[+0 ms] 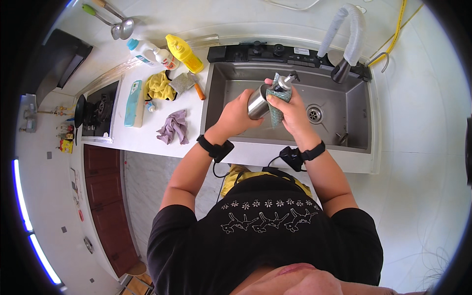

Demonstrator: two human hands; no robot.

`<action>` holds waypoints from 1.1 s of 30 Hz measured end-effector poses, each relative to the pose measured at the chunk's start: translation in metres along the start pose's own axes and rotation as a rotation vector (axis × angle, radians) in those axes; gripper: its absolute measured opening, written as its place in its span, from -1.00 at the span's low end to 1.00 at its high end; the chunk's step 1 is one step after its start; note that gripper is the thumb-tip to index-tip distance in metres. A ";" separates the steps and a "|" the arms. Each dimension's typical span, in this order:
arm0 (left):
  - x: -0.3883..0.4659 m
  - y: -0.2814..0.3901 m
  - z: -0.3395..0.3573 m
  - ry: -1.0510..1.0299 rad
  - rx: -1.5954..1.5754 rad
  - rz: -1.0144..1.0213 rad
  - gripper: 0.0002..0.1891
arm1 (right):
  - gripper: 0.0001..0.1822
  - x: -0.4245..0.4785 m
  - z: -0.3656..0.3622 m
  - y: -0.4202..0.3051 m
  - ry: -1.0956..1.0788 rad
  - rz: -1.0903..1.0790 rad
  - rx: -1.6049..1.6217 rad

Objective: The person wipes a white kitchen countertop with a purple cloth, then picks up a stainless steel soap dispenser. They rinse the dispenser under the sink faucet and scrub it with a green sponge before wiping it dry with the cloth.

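My left hand [236,115] grips a brushed stainless-steel cylinder [258,104], tilted, with its dark upper end towards my right hand. Close beside it, my right hand [295,112] holds a green-grey scrubbing cloth [277,96] bunched against a pump dispenser head [287,81] with a silver collar and black nozzle. Whether the pump head is joined to the cylinder is hidden by the cloth and fingers. Both hands are over the stainless-steel sink [239,131], left of its drain strainer [314,114].
A wrapped faucet [342,70] arches over the sink's back right. On the left counter stand a yellow bottle [185,55], a white jug [142,51] and a teal-lidded box [133,105]. A purple rag [175,127], yellow glove [160,84] and orange-handled brush [199,91] lie nearby.
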State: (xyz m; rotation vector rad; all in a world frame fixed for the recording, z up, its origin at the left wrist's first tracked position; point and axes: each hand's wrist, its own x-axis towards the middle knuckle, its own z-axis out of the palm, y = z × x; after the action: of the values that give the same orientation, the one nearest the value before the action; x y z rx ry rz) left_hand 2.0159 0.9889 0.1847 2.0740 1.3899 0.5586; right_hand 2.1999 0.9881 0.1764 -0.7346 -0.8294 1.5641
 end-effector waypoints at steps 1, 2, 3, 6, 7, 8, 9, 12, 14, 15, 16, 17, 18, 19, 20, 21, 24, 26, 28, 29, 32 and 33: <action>0.001 -0.002 -0.004 -0.052 -0.037 0.029 -0.21 | -0.45 -0.001 -0.003 -0.005 -0.058 0.008 0.002; 0.003 -0.005 -0.008 -0.104 -0.075 0.057 -0.18 | -0.36 -0.001 -0.007 -0.010 -0.127 0.010 -0.036; 0.004 -0.012 -0.009 -0.161 -0.145 0.073 -0.16 | -0.33 -0.002 -0.009 -0.017 -0.185 0.029 -0.044; 0.009 -0.022 -0.009 -0.322 -0.315 0.114 -0.10 | -0.21 -0.001 -0.015 -0.033 -0.369 0.046 -0.088; 0.011 -0.017 -0.013 -0.369 -0.342 0.122 -0.08 | -0.21 0.000 -0.020 -0.036 -0.398 0.052 -0.073; 0.012 -0.014 -0.015 -0.417 -0.370 0.131 -0.07 | -0.20 0.001 -0.023 -0.039 -0.427 0.057 -0.059; 0.013 -0.015 -0.014 -0.455 -0.405 0.131 -0.08 | -0.20 0.001 -0.026 -0.040 -0.453 0.060 -0.044; 0.007 -0.012 -0.016 -0.557 -0.515 0.082 -0.12 | -0.15 0.001 -0.022 -0.044 -0.493 0.079 -0.034; 0.006 -0.008 -0.013 -0.573 -0.570 0.048 -0.12 | -0.16 0.000 -0.020 -0.045 -0.487 0.080 -0.058; 0.006 -0.006 -0.012 -0.579 -0.596 0.033 -0.12 | -0.17 0.000 -0.020 -0.047 -0.484 0.076 -0.104; 0.005 -0.008 -0.007 -0.549 -0.589 0.026 -0.15 | -0.19 0.000 -0.020 -0.050 -0.481 0.072 -0.150; 0.004 -0.006 -0.005 -0.482 -0.542 0.027 -0.15 | -0.20 0.000 -0.020 -0.052 -0.476 0.068 -0.197; 0.001 -0.002 -0.003 -0.413 -0.495 0.029 -0.15 | -0.23 -0.002 -0.019 -0.053 -0.441 0.050 -0.223; 0.000 0.002 -0.001 -0.344 -0.448 0.031 -0.16 | -0.26 -0.005 -0.016 -0.053 -0.405 0.031 -0.250; 0.000 0.002 0.002 -0.266 -0.364 0.091 -0.17 | -0.29 -0.009 -0.013 -0.052 -0.369 0.013 -0.276; -0.001 0.010 0.004 -0.190 -0.266 0.046 -0.17 | -0.31 -0.012 -0.011 -0.048 -0.287 -0.037 -0.274; -0.003 0.025 0.020 0.044 -0.047 -0.034 -0.16 | -0.48 -0.015 -0.004 -0.027 -0.025 -0.169 -0.282; -0.004 0.022 0.037 0.170 0.041 0.009 -0.15 | -0.54 -0.013 0.001 -0.022 0.062 -0.194 -0.292; -0.008 0.028 0.045 0.228 0.009 0.028 -0.14 | -0.61 -0.012 0.006 -0.026 0.102 -0.201 -0.306; -0.007 0.031 0.045 0.209 -0.019 0.044 -0.13 | -0.62 -0.012 0.004 -0.029 0.090 -0.201 -0.314; -0.008 0.037 0.038 0.137 -0.095 0.099 -0.10 | -0.62 -0.010 -0.004 -0.043 0.027 -0.177 -0.301; -0.007 0.034 0.034 0.046 -0.223 0.100 -0.07 | -0.60 -0.010 -0.011 -0.046 -0.031 -0.167 -0.235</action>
State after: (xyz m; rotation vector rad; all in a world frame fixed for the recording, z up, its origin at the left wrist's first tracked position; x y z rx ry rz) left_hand 2.0581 0.9649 0.1818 1.9684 1.1941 0.7711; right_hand 2.2352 0.9837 0.2089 -0.7885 -1.0825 1.3459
